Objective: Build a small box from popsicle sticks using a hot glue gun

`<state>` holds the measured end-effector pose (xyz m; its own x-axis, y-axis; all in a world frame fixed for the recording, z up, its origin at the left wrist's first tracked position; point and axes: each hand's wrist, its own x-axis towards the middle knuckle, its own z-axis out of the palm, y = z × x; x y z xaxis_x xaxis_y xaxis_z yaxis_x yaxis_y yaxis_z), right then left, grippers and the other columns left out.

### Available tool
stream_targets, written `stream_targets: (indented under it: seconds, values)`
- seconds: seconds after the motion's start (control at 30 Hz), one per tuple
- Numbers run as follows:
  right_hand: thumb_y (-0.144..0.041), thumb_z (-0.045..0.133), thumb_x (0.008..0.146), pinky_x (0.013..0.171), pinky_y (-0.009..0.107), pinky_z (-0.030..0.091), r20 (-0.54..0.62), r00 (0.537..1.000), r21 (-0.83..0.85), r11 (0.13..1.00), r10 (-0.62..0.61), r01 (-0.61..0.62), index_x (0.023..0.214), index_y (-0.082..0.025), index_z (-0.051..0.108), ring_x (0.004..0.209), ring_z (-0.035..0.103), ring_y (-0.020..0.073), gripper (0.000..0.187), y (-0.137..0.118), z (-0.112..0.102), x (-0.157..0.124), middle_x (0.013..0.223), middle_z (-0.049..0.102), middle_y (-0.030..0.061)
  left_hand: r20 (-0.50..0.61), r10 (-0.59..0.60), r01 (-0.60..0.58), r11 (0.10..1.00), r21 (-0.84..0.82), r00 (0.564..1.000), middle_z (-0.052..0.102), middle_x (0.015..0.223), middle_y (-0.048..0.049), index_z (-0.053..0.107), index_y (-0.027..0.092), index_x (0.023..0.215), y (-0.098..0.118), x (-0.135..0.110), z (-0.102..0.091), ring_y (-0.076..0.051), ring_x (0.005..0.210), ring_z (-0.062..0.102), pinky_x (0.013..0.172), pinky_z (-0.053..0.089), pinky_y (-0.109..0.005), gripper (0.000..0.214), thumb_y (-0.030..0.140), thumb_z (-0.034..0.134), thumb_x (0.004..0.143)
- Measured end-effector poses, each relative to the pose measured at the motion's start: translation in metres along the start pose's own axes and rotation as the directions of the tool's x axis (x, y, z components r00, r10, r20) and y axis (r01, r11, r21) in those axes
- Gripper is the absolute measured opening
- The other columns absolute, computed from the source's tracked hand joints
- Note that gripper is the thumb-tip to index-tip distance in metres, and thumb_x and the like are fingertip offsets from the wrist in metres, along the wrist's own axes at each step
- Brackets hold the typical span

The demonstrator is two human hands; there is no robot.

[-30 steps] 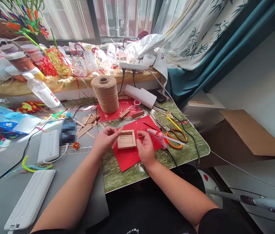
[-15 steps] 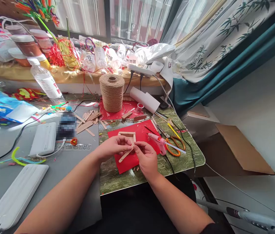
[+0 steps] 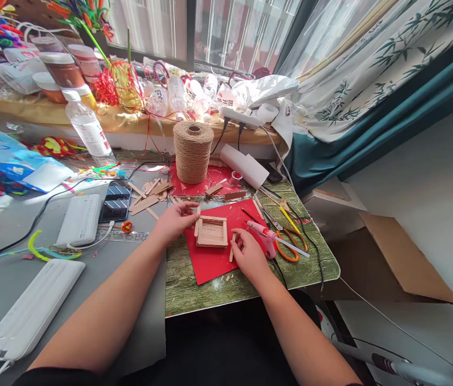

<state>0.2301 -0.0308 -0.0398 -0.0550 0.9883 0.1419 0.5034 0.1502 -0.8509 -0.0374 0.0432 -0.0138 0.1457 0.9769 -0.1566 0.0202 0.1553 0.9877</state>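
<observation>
A small square frame of wooden craft sticks (image 3: pixel 211 233) lies on a red sheet (image 3: pixel 214 257) on the green table. My left hand (image 3: pixel 175 221) sits at the frame's left edge, its fingers pinching a short wooden stick (image 3: pixel 198 224) that stands against that edge. My right hand (image 3: pixel 248 252) rests on the red sheet to the right of the frame, fingers closed on another short stick (image 3: pixel 232 247). A pink glue gun (image 3: pixel 264 235) lies just right of my right hand.
Orange-handled scissors (image 3: pixel 290 238) lie beside the glue gun. A spool of jute twine (image 3: pixel 193 151) stands behind the red sheet, with loose wooden sticks (image 3: pixel 149 195) to its left. A phone (image 3: pixel 116 200), white cases (image 3: pixel 78 220) and cables lie on the grey table. A cardboard box (image 3: pixel 403 257) sits at right.
Both hands held one long stick together above the sheet. Now they are apart, each with a shorter piece. The left hand has gone to the frame's left edge, the right down onto the sheet.
</observation>
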Motion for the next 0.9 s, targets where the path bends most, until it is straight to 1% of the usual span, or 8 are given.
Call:
stream_targets:
  seconds: [0.13,0.23,0.37,0.47,0.6,0.77,0.83,0.9]
  values:
    - [-0.023,0.059,0.099,0.083,0.044,0.057,-0.013,0.995,-0.04,0.994,-0.101,0.1,0.132,-0.026,0.066,0.078,0.063,0.0202,0.034,0.003,0.008,-0.008,0.127,0.06,0.0125,0.016,0.001,-0.004,0.985,0.17,1.0,0.073,0.098,-0.0055,0.07,0.02,0.122,-0.009,0.001,0.001,-0.019,0.077,0.07,0.068,0.06,-0.034,0.056,0.05,0.083,0.076]
    - [-0.022,0.057,0.1,0.076,0.04,0.059,-0.036,0.985,-0.019,0.986,-0.166,0.166,0.13,-0.024,0.065,0.079,0.062,0.0184,0.031,0.003,0.01,-0.014,0.13,0.057,0.014,0.009,0.046,-0.047,0.942,0.333,0.999,0.075,0.102,-0.0043,0.071,0.023,0.117,-0.011,0.0,0.004,-0.019,0.08,0.071,0.071,0.057,-0.032,0.047,0.051,0.078,0.081]
    - [-0.019,0.059,0.098,0.089,0.042,0.06,-0.027,0.964,-0.069,0.963,-0.263,0.261,0.126,-0.022,0.065,0.104,0.065,0.0249,0.029,0.003,0.009,-0.015,0.129,0.059,0.0153,0.024,0.129,-0.122,0.842,0.526,0.991,0.076,0.1,-0.0022,0.072,0.025,0.112,-0.008,-0.004,0.01,-0.019,0.083,0.069,0.075,0.053,-0.031,0.034,0.048,0.069,0.088]
    - [-0.017,0.061,0.096,0.105,0.048,0.054,0.015,0.949,-0.118,0.942,-0.314,0.313,0.125,-0.022,0.065,0.123,0.061,0.0293,0.03,0.001,0.009,-0.011,0.129,0.06,0.0153,0.005,0.147,-0.124,0.814,0.567,0.989,0.076,0.097,-0.0022,0.072,0.024,0.113,-0.006,-0.005,0.011,-0.019,0.081,0.068,0.075,0.052,-0.031,0.033,0.046,0.067,0.089]
    - [-0.013,0.06,0.096,0.105,0.048,0.054,-0.002,0.925,-0.103,0.92,-0.38,0.378,0.126,-0.023,0.065,0.121,0.063,0.0278,0.032,-0.007,0.004,-0.017,0.127,0.062,0.0144,-0.066,0.141,-0.085,0.844,0.529,0.988,0.076,0.1,-0.0022,0.072,0.023,0.113,-0.008,0.0,0.005,-0.018,0.079,0.067,0.073,0.051,-0.03,0.034,0.046,0.067,0.088]
    - [-0.004,0.064,0.089,0.092,0.046,0.059,0.014,0.813,-0.166,0.8,-0.582,0.576,0.131,-0.027,0.064,0.107,0.067,0.0264,0.048,-0.002,-0.026,-0.058,0.117,0.069,0.0103,-0.089,0.066,-0.011,0.86,0.51,0.994,0.077,0.099,-0.0024,0.072,0.022,0.124,-0.012,0.007,-0.004,-0.018,0.077,0.068,0.069,0.051,-0.029,0.043,0.044,0.065,0.088]
    - [-0.005,0.067,0.086,0.087,0.046,0.058,-0.089,0.803,-0.22,0.798,-0.589,0.561,0.126,-0.026,0.065,0.099,0.067,0.0261,0.045,0.013,-0.042,-0.073,0.108,0.069,0.0084,-0.062,0.044,-0.002,0.829,0.56,0.997,0.078,0.096,-0.0025,0.074,0.023,0.122,-0.012,0.007,-0.004,-0.019,0.079,0.07,0.07,0.051,-0.029,0.04,0.044,0.064,0.089]
    - [-0.01,0.07,0.085,0.089,0.05,0.057,-0.29,0.815,-0.281,0.859,-0.502,0.429,0.117,-0.025,0.065,0.099,0.066,0.0273,0.036,0.03,-0.055,-0.08,0.105,0.066,0.0082,-0.034,0.038,-0.009,0.788,0.616,0.999,0.079,0.094,-0.0025,0.076,0.023,0.118,-0.012,0.006,-0.002,-0.02,0.079,0.07,0.069,0.05,-0.03,0.036,0.043,0.062,0.09]
